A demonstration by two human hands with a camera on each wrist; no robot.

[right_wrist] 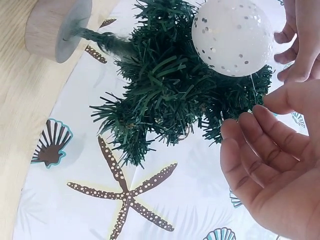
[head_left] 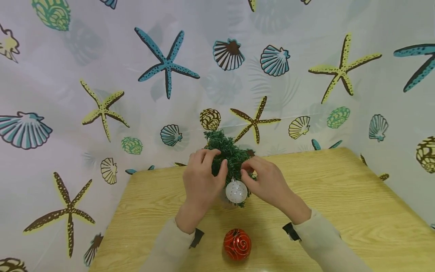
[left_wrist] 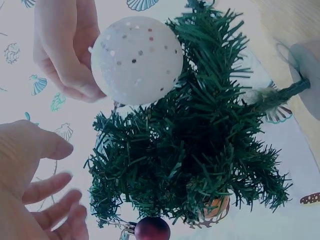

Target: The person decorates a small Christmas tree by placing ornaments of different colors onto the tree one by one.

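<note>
A small green artificial Christmas tree stands between my two hands, its branches spreading in both wrist views. A white bauble with silvery dots hangs at its near side. My left hand is at the tree's left, thumb and fingers apart with nothing between them. On the other side, my right hand has its thumb and forefinger together beside the branches. A thin thread runs from the white bauble to those fingertips, which appear to pinch it. Where the thread meets the branch is hidden.
A red bauble with swirls lies on the wooden table nearer me. The tree's round wooden base shows in the right wrist view. A dark red bauble hangs on the tree. Seashell-patterned cloth surrounds the table.
</note>
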